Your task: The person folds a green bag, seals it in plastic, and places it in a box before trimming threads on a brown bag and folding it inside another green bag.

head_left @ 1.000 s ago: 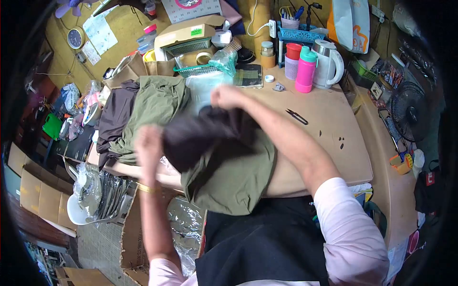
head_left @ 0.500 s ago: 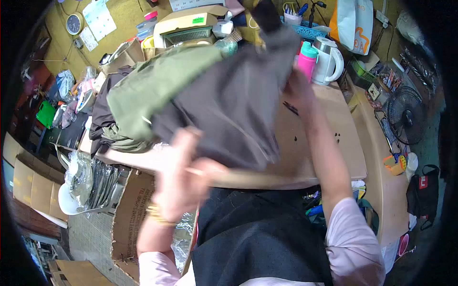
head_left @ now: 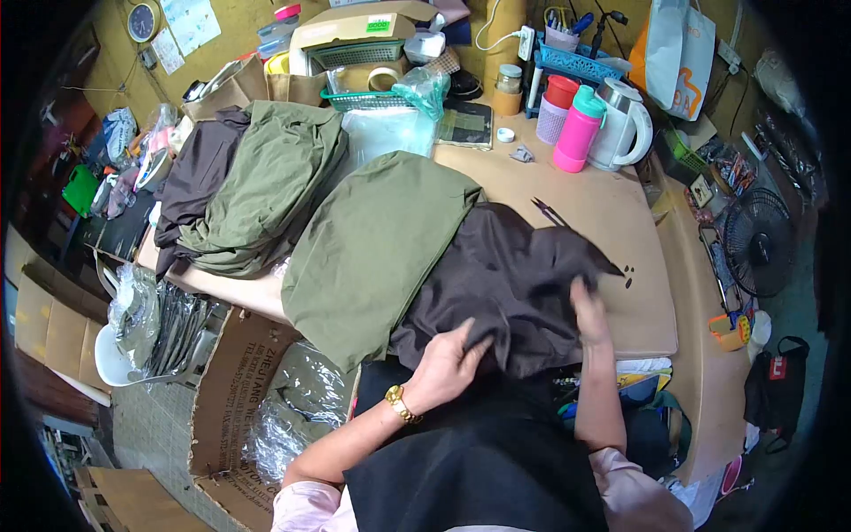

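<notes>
A large cloth piece, olive green [head_left: 377, 235] on the left and dark brown on the right, lies across the near part of the table. My left hand [head_left: 446, 362], with a gold watch at its wrist, pinches a fold of the dark brown cloth [head_left: 523, 275] close to the front edge. At the right edge of that cloth is my right hand [head_left: 591, 315], its fingers blurred and partly out of sight. Just beyond it, thin dark scissors-like snips [head_left: 551, 213] rest on the tabletop. Farther left, more green and brown cloth [head_left: 270, 182] sits in a heap.
Along the back of the table [head_left: 634, 306] stand a pink bottle [head_left: 573, 137], a white kettle [head_left: 618, 129] and a green basket [head_left: 368, 99]. Below the left front edge is an open cardboard box [head_left: 232, 390] with plastic-wrapped contents. A black fan [head_left: 760, 239] stands at the right.
The cloth was lifted and blurred in motion; now it lies spread on the table, separate from the heap. My right hand came down and nearer; my left hand moved right onto the brown part.
</notes>
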A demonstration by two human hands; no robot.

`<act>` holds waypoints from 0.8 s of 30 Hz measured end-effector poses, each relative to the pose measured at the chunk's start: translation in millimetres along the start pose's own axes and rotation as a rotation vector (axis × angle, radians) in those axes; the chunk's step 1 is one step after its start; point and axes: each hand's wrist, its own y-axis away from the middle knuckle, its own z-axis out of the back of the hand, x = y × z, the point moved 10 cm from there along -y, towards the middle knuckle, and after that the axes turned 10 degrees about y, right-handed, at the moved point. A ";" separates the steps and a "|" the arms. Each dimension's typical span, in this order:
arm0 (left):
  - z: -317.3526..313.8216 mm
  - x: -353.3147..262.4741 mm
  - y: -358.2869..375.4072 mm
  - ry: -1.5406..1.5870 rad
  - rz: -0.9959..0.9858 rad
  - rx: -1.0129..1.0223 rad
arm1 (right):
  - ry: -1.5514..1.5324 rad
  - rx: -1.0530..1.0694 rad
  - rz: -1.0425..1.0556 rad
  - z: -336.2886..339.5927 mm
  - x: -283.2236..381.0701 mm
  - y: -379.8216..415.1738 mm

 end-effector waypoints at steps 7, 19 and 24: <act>-7.3 -35.6 -13.8 -0.322 0.041 0.414 | 0.918 0.304 0.881 -76.5 48.8 69.7; 51.8 -2.2 -77.5 -0.255 -0.159 -0.189 | 1.117 0.719 0.817 -106.4 29.9 112.4; 34.5 9.7 -105.4 -0.427 -0.155 -0.228 | 1.073 0.718 0.817 -105.5 34.0 110.3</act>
